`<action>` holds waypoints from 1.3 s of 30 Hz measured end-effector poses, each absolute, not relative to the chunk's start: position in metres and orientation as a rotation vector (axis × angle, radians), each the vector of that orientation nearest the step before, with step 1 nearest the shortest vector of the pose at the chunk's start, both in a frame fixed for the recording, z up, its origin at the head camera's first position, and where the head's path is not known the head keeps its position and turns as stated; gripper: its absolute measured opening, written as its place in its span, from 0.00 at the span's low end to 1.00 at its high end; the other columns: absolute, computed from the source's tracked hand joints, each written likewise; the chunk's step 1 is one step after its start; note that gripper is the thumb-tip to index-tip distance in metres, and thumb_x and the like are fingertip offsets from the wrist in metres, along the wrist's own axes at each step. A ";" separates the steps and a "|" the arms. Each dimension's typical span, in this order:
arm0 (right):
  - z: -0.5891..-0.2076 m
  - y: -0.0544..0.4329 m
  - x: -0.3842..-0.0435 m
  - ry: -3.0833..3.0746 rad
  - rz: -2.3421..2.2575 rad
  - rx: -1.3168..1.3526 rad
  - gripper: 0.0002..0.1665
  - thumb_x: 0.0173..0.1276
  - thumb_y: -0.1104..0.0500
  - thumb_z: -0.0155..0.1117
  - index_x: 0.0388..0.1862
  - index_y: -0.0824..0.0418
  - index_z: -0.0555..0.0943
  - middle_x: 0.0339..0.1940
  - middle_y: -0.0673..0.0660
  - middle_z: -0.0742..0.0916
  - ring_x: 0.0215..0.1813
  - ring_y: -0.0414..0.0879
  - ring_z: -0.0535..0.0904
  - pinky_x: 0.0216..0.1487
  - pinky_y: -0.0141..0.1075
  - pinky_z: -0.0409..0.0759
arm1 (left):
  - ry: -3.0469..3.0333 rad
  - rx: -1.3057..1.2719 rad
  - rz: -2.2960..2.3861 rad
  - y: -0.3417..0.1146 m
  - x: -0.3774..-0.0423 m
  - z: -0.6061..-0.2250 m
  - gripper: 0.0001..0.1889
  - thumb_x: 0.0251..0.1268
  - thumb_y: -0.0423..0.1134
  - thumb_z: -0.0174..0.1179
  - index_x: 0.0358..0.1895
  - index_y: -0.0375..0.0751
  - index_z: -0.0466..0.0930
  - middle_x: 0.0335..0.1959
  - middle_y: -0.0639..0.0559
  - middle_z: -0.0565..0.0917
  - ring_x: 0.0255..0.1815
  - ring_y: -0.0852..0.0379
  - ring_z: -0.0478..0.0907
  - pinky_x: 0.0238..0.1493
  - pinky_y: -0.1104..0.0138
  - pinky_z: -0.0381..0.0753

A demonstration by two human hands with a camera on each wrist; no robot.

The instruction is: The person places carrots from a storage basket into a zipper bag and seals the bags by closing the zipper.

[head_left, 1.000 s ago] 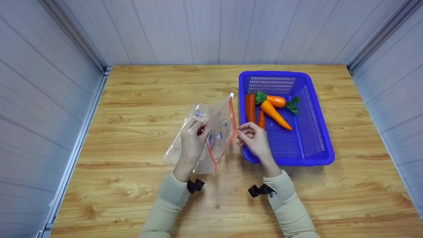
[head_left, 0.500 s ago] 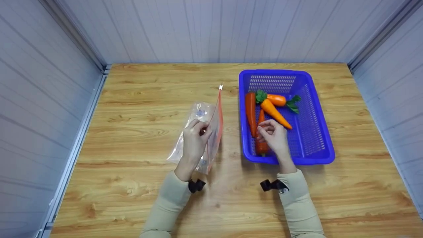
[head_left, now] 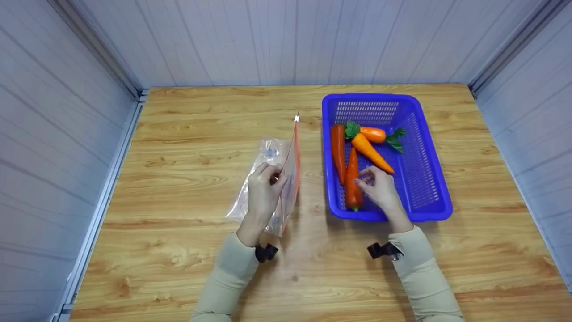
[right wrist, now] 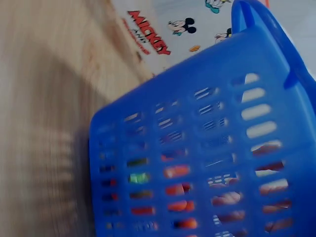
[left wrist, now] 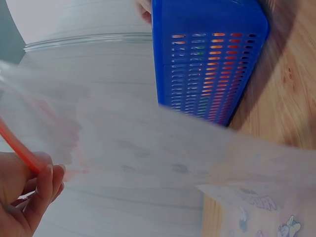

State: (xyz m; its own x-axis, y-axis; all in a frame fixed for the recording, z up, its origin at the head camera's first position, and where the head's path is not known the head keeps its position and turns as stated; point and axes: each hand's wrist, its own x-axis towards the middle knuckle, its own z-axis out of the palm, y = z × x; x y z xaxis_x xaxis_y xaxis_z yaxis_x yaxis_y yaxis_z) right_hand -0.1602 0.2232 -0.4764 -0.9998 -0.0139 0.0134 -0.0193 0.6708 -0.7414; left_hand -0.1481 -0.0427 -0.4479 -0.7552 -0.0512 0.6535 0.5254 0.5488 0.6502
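My left hand pinches the red zip edge of a clear printed zipper bag left of centre. In the left wrist view, finger and thumb of that left hand grip the red strip, and the bag stretches away from it. My right hand hovers inside the blue basket, fingers loosely bent, beside a red-orange carrot with a short green stub. A darker carrot lies along the basket's left side. Two leafy orange carrots, one in front, one behind, lie farther back.
The slotted blue basket stands right of the bag on a wood-grain table. Its side wall fills much of the right wrist view. A white slider sits at the bag's far end. Pale panels enclose the table.
My right hand has let go of the bag's edge and moved right, over into the basket. The bag's mouth has narrowed and swung slightly left. My left hand keeps its pinch.
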 end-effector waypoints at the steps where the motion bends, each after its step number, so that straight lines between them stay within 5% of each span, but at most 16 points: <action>1: -0.476 0.225 -0.161 -2.893 1.234 0.046 0.14 0.56 0.63 0.63 0.38 0.72 0.76 0.27 0.65 0.82 0.28 0.55 0.79 0.26 0.41 0.78 | -2.155 -0.382 -1.188 -0.043 -0.148 -0.448 0.03 0.42 0.21 0.59 0.20 0.31 0.77 0.18 0.49 0.75 0.17 0.59 0.73 0.19 0.74 0.73; 8: -0.473 0.231 -0.164 -3.126 1.044 0.097 0.22 0.58 0.58 0.61 0.45 0.73 0.70 0.32 0.67 0.81 0.34 0.57 0.77 0.34 0.45 0.75 | -2.153 -0.400 -1.187 -0.041 -0.147 -0.448 0.04 0.42 0.21 0.58 0.21 0.31 0.77 0.19 0.49 0.75 0.18 0.60 0.73 0.20 0.75 0.73; 20: -0.479 0.225 -0.171 -3.377 0.822 0.128 0.28 0.57 0.54 0.63 0.45 0.74 0.67 0.24 0.59 0.75 0.26 0.50 0.70 0.25 0.39 0.69 | -2.149 -0.407 -1.189 -0.040 -0.147 -0.449 0.04 0.42 0.21 0.58 0.21 0.31 0.77 0.19 0.49 0.74 0.18 0.60 0.73 0.19 0.75 0.73; 30: -0.487 0.220 -0.173 -3.418 0.751 0.112 0.41 0.54 0.47 0.65 0.47 0.79 0.61 0.28 0.67 0.78 0.33 0.59 0.77 0.36 0.49 0.75 | -2.146 -0.426 -1.191 -0.038 -0.146 -0.450 0.04 0.42 0.20 0.58 0.22 0.31 0.77 0.19 0.49 0.74 0.18 0.59 0.73 0.20 0.75 0.73; 39: -0.490 0.217 -0.172 -3.469 0.680 0.122 0.32 0.53 0.48 0.64 0.39 0.74 0.66 0.25 0.62 0.76 0.29 0.55 0.76 0.34 0.47 0.75 | -2.174 -0.412 -1.209 -0.036 -0.144 -0.449 0.03 0.43 0.21 0.59 0.22 0.31 0.77 0.20 0.49 0.75 0.19 0.59 0.73 0.19 0.75 0.73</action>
State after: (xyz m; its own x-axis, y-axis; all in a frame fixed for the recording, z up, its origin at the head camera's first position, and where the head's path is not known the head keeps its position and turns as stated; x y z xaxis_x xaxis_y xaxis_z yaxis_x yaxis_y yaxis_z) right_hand -0.1722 0.2171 -0.4904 -0.9203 -0.1393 -0.3656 0.0091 0.9266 -0.3760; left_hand -0.1445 -0.0356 -0.4488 -0.7654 -0.0233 0.6432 0.5339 0.5350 0.6548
